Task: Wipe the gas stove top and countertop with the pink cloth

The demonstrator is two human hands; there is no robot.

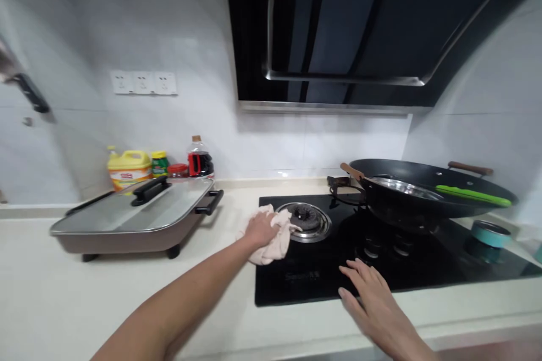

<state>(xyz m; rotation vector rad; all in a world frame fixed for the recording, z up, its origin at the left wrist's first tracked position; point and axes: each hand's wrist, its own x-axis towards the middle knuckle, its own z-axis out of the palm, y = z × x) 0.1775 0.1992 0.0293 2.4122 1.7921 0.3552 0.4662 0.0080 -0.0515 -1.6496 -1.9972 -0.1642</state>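
Note:
My left hand [261,229] presses a pale pink cloth [271,249] onto the left edge of the black gas stove [292,287], where it meets the white counter. Part of the cloth reaches the metal ring of the left burner [307,221]. The palm side of this hand is hidden. Over the stove's front edge, my right hand [370,296] hovers or rests lightly, fingers apart and holding nothing; whether it touches the glass I cannot tell. Two control knobs [372,247] lie just beyond its fingertips.
A large black wok [393,203] with wooden handles covers the right burner, a green-handled utensil [472,194] inside. Beside it stands a teal container [490,234]. An electric pan [127,242] with a glass lid sits left, bottles behind. The black range hood [339,28] hangs overhead.

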